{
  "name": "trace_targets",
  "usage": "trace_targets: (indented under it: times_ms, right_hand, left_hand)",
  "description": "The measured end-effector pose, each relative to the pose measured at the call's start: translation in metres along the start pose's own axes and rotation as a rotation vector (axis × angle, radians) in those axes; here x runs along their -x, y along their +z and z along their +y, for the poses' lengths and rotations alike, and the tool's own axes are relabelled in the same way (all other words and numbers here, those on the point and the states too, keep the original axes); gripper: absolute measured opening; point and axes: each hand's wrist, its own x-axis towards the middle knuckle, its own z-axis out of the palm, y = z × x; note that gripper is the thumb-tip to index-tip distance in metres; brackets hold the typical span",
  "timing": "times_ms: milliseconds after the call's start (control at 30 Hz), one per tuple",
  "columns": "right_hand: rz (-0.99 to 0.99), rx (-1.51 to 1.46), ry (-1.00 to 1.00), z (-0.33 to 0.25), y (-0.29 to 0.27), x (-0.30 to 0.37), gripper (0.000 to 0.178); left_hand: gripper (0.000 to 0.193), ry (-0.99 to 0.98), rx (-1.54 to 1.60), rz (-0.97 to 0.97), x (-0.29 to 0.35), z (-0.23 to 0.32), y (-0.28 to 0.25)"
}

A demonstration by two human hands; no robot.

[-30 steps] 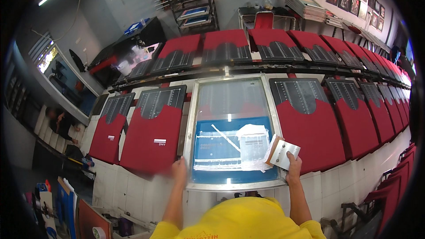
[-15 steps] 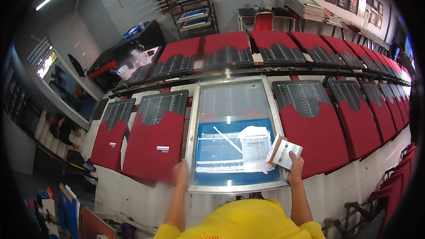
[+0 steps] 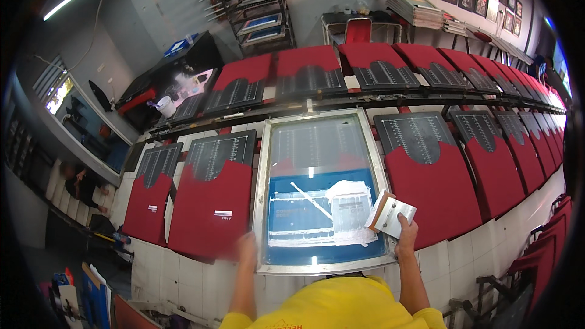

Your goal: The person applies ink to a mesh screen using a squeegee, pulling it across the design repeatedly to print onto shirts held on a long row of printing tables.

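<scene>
A silk-screen printing frame with a metal border lies in front of me, over a board with red cloth that shows faintly through its mesh. The lower part of the mesh is blue, and white ink is smeared across it. At the screen's lower right, my right hand is closed on a squeegee with a metal holder and a brown edge. White ink coats the blade, which is tilted over the frame's right side. Beside the lower left corner of the frame is my left hand; blur hides its fingers.
Boards with red shirts stand in a row on both sides, with a second row beyond a dark rail. A white tub sits at the far left. Another person is low down at the left.
The whole view has shifted a little, so the screen sits slightly lower. My left hand is slightly lower beside the frame; my right hand keeps its hold on the squeegee.
</scene>
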Motion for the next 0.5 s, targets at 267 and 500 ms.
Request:
trace_targets:
  times_ms: [267,500]
  right_hand:
    - [-0.009,0.034,-0.006,0.01,0.001,-0.002,0.04]
    - [0.063,0.021,-0.027,0.034,-0.003,-0.01,0.032]
  left_hand:
    - [0.025,-0.046,0.002,-0.001,-0.004,-0.001,-0.003]
    - [0.026,0.075,-0.231,-0.009,-0.004,-0.011,0.003]
